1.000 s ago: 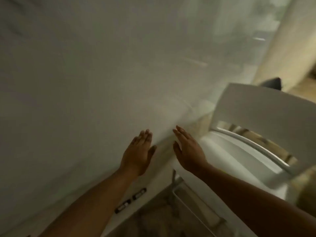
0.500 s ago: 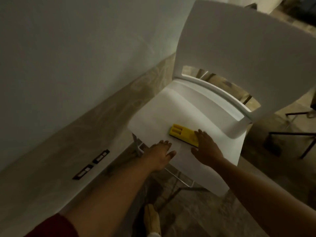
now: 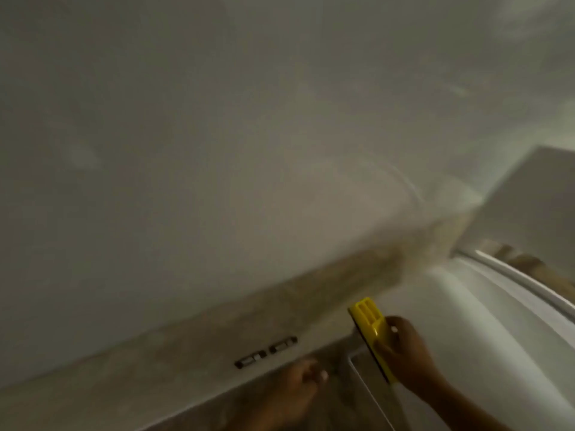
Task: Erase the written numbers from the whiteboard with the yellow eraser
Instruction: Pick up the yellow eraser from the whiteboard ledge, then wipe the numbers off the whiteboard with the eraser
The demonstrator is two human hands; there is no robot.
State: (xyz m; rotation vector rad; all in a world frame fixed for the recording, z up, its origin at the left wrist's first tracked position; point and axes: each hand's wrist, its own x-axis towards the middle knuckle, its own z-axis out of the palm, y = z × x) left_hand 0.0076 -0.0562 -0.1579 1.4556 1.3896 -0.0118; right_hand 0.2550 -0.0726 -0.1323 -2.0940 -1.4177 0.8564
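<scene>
Dim indoor room: pale wall (image 3: 217,150), white chair (image 3: 497,306), floor-level sockets (image 3: 266,353).

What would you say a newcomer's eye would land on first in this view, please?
Most likely the yellow eraser, the only bright colour in a dim, blurred frame, held in the grip of the right hand at lower right, above the white chair. Next comes the large pale wall surface filling the upper frame, with no writing discernible. The left hand hangs blurred at bottom centre, near two small dark plates low on the wall.
</scene>
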